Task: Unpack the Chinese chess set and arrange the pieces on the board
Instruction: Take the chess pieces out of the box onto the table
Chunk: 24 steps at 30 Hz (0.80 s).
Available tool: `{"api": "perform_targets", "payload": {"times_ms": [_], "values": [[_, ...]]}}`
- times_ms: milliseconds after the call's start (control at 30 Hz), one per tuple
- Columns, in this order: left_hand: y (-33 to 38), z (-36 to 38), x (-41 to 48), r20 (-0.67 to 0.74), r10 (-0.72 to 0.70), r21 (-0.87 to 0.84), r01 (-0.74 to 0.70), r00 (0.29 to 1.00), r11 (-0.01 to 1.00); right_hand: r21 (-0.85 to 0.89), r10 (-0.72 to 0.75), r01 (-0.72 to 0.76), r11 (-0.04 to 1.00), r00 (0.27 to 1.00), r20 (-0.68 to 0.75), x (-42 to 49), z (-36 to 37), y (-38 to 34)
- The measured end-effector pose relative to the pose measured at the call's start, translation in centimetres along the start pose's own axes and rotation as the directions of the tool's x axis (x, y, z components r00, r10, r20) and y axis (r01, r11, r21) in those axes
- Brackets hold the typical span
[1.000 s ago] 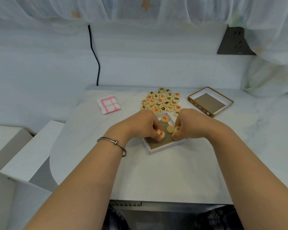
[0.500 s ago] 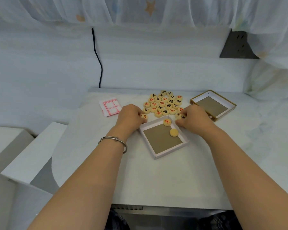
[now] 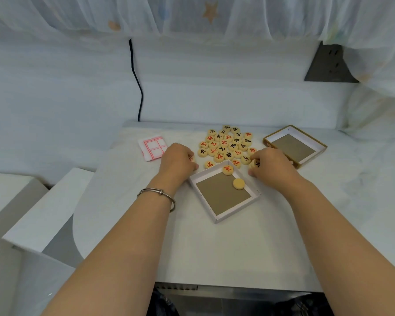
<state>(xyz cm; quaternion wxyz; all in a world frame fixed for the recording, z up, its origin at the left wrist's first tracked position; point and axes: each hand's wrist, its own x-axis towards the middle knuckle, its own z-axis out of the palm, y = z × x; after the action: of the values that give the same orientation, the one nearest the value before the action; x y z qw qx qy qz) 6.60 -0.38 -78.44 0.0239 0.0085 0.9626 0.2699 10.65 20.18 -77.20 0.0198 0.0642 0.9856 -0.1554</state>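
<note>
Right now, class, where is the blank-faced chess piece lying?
In the head view, the blank-faced piece lies inside the near white tray, by its right wall, just nearer than the red-marked piece in its far corner.

Pale, softly lit corner
White marbled worktop (image 3: pixel 214 247) against a pale wall (image 3: pixel 214 99); sheer star-printed curtain (image 3: pixel 192 14) above, black cable (image 3: pixel 136 78) running down the wall, dark socket plate (image 3: pixel 328 67) at right, white ledges (image 3: pixel 32 213) at left.

Pieces (image 3: pixel 228 147) heaped behind open tray (image 3: pixel 237 209); red-marked piece (image 3: pixel 227 169), blank piece (image 3: pixel 238 184) inside; folded board (image 3: pixel 154 147) left.
</note>
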Motion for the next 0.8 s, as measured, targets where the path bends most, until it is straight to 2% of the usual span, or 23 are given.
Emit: {"api": "perform_targets", "payload": {"times_ms": [167, 267, 367, 467, 567, 633, 700, 800], "values": [[0.1, 0.1, 0.1, 0.057, 0.033, -0.168, -0.023, 0.998, 0.985, 0.069, -0.065, 0.071, 0.995, 0.995, -0.078, -0.4, 0.7, -1.0], [0.2, -0.2, -0.1, 0.112, 0.059, -0.340, -0.018, 0.992, 0.940, 0.124, -0.026, 0.038, 0.992, 0.995, -0.100, -0.5, 0.0, -0.6], [0.3, -0.2, -0.2, 0.125, 0.077, -0.382, -0.024, 0.989, 0.924, 0.113, 0.056, -0.043, 0.993, 0.992, -0.114, -0.5, -1.0, 0.3], [0.5, -0.2, -0.2, 0.063, 0.129, -0.268, -0.108, 0.990, 0.957, -0.047, 0.107, -0.107, 0.993, 0.994, -0.015, -0.7, -1.4, 0.9], [1.3, -0.5, -0.8, -0.006, 0.259, -0.156, -0.257, 0.966, 0.954, -0.037, 0.116, -0.115, 0.993, 0.992, 0.046, -0.5, -0.8, 1.1], [2.3, -0.6, -1.5, -0.010, 0.378, -0.100, -0.377, 0.926, 0.921, 0.013, 0.112, -0.112, 0.994, 0.993, 0.045, -0.2, -0.5, 1.2], [3.0, -0.2, -2.1, 0.045, 0.486, -0.001, -0.486, 0.873, 0.874, 0.039, 0.098, -0.100, 0.994, 0.995, 0.034, 0.0, -0.4, 1.1], [3.2, 1.0, -2.3, 0.135, 0.569, 0.188, -0.585, 0.811, 0.789, 0.069, 0.006, 0.001, 0.998, 0.995, -0.102, -0.5, -0.7, 0.2]]}}
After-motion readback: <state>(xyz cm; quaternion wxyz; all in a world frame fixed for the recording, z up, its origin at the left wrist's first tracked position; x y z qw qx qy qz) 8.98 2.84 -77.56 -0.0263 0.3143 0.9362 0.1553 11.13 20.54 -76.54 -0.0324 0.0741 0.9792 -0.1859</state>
